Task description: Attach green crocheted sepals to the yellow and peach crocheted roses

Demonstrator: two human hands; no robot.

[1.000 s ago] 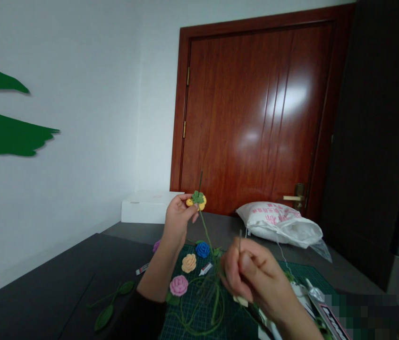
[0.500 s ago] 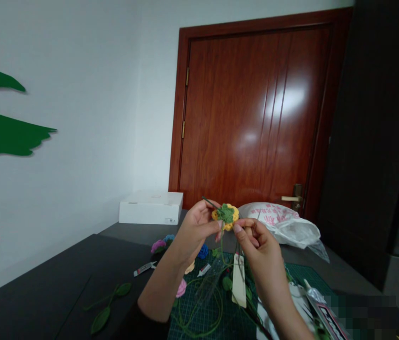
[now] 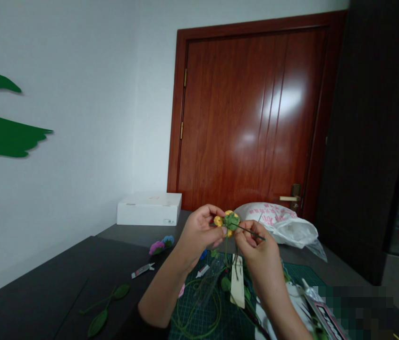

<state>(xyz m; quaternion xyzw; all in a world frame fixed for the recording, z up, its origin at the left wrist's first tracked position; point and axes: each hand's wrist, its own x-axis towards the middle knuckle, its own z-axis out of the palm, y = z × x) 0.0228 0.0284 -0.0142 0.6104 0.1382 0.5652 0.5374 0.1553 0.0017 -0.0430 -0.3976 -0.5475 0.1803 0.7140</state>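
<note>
Head view, flower: the green-backed yellow flower [image 3: 230, 220] is suspended between the two hands, above the table [image 3: 61, 264].
Left hand: the left hand [image 3: 202, 231] grips the flower between thumb and fingers.
Right hand: the right hand [image 3: 258, 243] pinches the flower's right edge; whether it also holds the thin shaft above it cannot be told.
Stem risk: the dark stem [image 3: 250, 231] projects across the right fingers; a knock there could probably tilt the flower or loosen the stem.
Yarn risk: loose loops of green yarn [image 3: 219, 311] lie below the hands; a pull could snag them on neighbouring pieces.
White box: beyond the left hand, the white box [image 3: 148, 211] is closed, its contents hidden.
White bag: beyond the right hand, the white bag [image 3: 273, 217] bulges, its contents not visible.
Tubes: one tube [image 3: 143, 270] lies left of the left forearm, contents unseen.
</note>
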